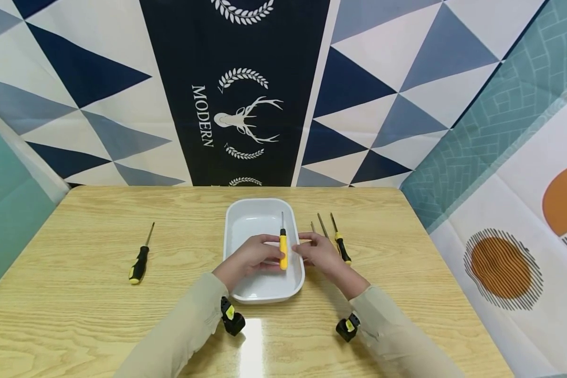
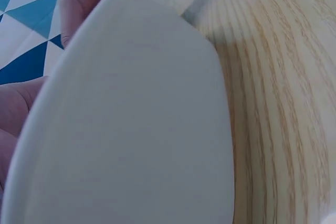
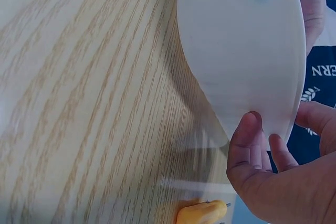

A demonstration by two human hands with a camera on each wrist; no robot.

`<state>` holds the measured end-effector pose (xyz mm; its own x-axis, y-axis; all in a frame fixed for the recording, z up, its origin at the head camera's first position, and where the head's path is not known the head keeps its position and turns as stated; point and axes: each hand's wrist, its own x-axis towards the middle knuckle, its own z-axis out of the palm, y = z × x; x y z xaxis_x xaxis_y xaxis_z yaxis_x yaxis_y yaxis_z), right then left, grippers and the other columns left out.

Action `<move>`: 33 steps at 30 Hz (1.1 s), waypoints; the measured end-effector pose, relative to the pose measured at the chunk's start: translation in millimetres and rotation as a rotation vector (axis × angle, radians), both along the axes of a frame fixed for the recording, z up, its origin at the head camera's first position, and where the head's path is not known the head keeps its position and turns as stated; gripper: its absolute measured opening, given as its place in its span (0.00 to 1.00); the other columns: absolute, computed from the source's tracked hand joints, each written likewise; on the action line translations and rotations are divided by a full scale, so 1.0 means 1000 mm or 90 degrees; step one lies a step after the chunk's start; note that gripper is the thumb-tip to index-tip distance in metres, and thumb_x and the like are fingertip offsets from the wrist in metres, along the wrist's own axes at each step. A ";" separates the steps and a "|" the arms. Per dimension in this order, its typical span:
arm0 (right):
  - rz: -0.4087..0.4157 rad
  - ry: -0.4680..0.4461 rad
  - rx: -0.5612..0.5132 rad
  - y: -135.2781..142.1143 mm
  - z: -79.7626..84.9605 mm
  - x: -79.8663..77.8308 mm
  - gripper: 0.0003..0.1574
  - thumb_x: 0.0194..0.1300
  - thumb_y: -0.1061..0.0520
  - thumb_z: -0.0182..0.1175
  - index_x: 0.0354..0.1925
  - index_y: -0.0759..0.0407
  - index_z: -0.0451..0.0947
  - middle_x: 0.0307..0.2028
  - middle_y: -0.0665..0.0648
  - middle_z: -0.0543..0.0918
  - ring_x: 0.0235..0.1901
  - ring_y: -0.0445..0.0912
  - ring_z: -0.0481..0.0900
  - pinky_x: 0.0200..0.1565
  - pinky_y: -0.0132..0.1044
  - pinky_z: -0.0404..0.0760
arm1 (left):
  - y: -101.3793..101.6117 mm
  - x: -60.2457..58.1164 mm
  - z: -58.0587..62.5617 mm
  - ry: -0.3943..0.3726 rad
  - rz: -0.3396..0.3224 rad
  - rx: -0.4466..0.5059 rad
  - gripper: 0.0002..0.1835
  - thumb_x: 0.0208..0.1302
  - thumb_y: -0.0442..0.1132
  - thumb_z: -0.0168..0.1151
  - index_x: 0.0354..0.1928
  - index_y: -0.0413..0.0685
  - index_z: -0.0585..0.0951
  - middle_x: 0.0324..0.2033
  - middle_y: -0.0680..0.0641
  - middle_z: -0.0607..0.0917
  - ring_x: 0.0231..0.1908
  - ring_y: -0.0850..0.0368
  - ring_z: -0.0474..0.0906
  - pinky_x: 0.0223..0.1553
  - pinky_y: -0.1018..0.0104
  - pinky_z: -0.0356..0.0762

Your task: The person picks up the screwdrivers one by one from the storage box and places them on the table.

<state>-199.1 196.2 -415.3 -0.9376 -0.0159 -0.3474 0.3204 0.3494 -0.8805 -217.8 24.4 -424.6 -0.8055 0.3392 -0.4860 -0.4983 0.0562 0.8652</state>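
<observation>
A white rectangular tray (image 1: pixel 257 294) sits on the wooden table. Over its right half, my left hand (image 1: pixel 255 255) pinches a screwdriver with a yellow handle (image 1: pixel 283 252), its shaft pointing away from me. My right hand (image 1: pixel 318 253) grips the tray's right side, thumb by the rim and fingertips (image 3: pixel 253 121) against the outer wall. In the left wrist view the tray's outer wall (image 2: pixel 142 108) hides most of the left hand and the whole screwdriver.
A black and yellow screwdriver (image 1: pixel 140 262) lies at the left. Right of the tray lies another one (image 1: pixel 342 247), beside two metal shafts (image 1: pixel 322 224) whose handles my right hand hides. A patterned cloth (image 1: pixel 359 94) hangs behind the table.
</observation>
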 end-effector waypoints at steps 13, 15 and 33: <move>-0.004 -0.005 0.004 0.000 -0.002 -0.002 0.29 0.62 0.55 0.60 0.60 0.58 0.68 0.44 0.61 0.79 0.35 0.45 0.81 0.37 0.36 0.82 | -0.012 0.000 0.006 0.011 0.006 0.004 0.29 0.57 0.29 0.61 0.63 0.43 0.69 0.42 0.39 0.81 0.36 0.54 0.81 0.40 0.60 0.84; -0.005 -0.005 0.004 0.000 -0.002 -0.002 0.29 0.62 0.55 0.60 0.60 0.58 0.67 0.44 0.61 0.79 0.35 0.45 0.81 0.37 0.36 0.82 | -0.014 0.000 0.006 0.014 0.008 0.009 0.29 0.57 0.29 0.61 0.63 0.43 0.68 0.43 0.39 0.81 0.36 0.54 0.81 0.40 0.60 0.84; -0.010 -0.001 -0.008 0.000 -0.003 -0.001 0.27 0.62 0.56 0.60 0.59 0.58 0.69 0.40 0.60 0.76 0.34 0.46 0.80 0.35 0.35 0.82 | -0.046 0.007 0.018 0.050 0.000 0.067 0.30 0.61 0.29 0.58 0.65 0.41 0.64 0.41 0.44 0.79 0.36 0.57 0.81 0.43 0.60 0.84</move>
